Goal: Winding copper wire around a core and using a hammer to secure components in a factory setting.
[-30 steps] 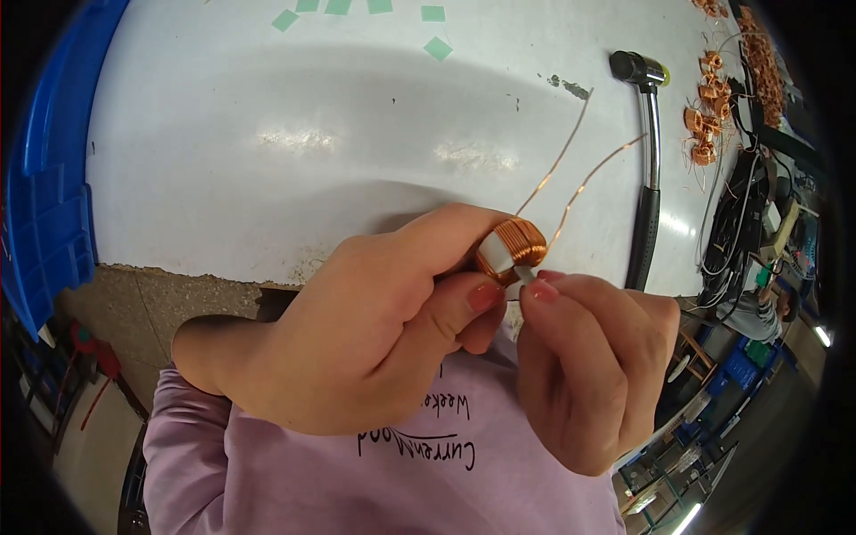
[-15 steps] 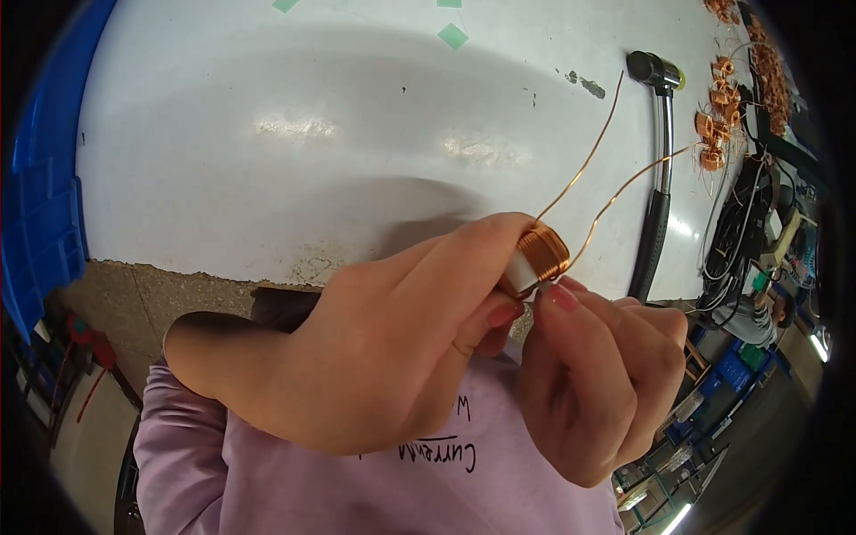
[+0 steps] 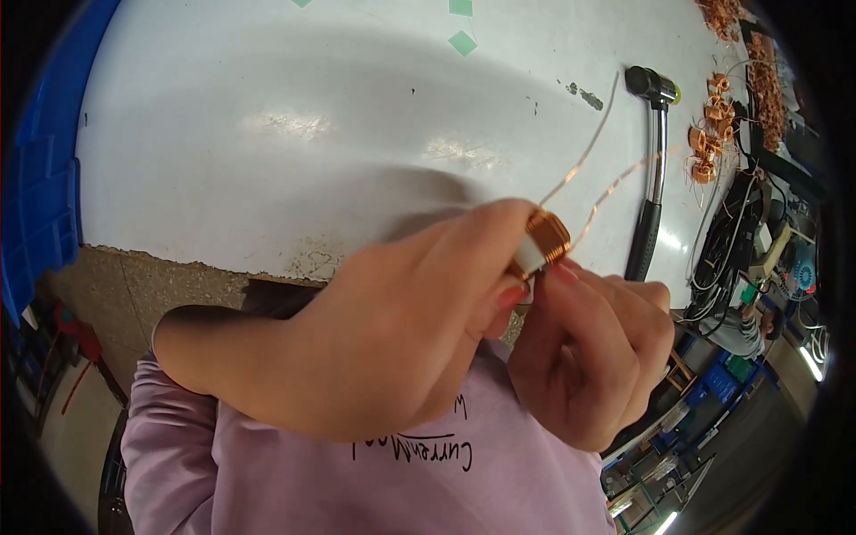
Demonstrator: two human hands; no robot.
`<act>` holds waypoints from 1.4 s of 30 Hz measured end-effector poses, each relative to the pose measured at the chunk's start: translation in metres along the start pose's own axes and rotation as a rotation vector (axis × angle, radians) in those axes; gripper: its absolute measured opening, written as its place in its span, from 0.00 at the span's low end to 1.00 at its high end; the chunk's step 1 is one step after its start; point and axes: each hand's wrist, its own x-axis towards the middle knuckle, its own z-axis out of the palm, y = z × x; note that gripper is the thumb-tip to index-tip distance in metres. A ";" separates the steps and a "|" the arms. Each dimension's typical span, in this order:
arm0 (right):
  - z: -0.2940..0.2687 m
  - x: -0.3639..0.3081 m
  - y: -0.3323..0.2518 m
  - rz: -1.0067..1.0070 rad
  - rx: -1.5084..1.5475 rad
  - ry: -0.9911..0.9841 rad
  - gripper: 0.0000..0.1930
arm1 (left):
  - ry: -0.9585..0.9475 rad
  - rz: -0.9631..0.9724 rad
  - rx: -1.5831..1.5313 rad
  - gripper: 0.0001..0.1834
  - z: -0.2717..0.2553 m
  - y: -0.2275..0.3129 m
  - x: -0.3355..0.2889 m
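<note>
I see the left hand (image 3: 392,343) pinching a small copper coil (image 3: 546,241) steady while the right hand (image 3: 593,352) pinches just beneath it. Its two loose wire ends (image 3: 584,160) rise clear of the fingers. A hammer (image 3: 654,169) lies right of the coil on the white table (image 3: 267,134).

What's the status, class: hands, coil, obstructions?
Left hand and right hand both pinch the small copper wire coil. Two wire leads trail up over white table. Black-handled hammer lies beside, untouched.
</note>
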 end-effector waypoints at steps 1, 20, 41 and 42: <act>0.000 0.000 0.000 0.000 0.010 0.001 0.13 | -0.012 -0.027 -0.047 0.17 -0.001 0.000 0.001; -0.087 -0.052 0.083 0.688 0.337 -0.116 0.21 | 0.262 -0.490 -1.244 0.09 -0.075 0.021 -0.098; -0.044 -0.043 -0.017 0.474 0.184 -0.938 0.24 | 0.274 -0.440 -1.321 0.06 -0.059 -0.030 -0.101; -0.045 -0.043 -0.016 0.470 0.182 -0.943 0.24 | 0.278 -0.437 -1.326 0.06 -0.058 -0.031 -0.102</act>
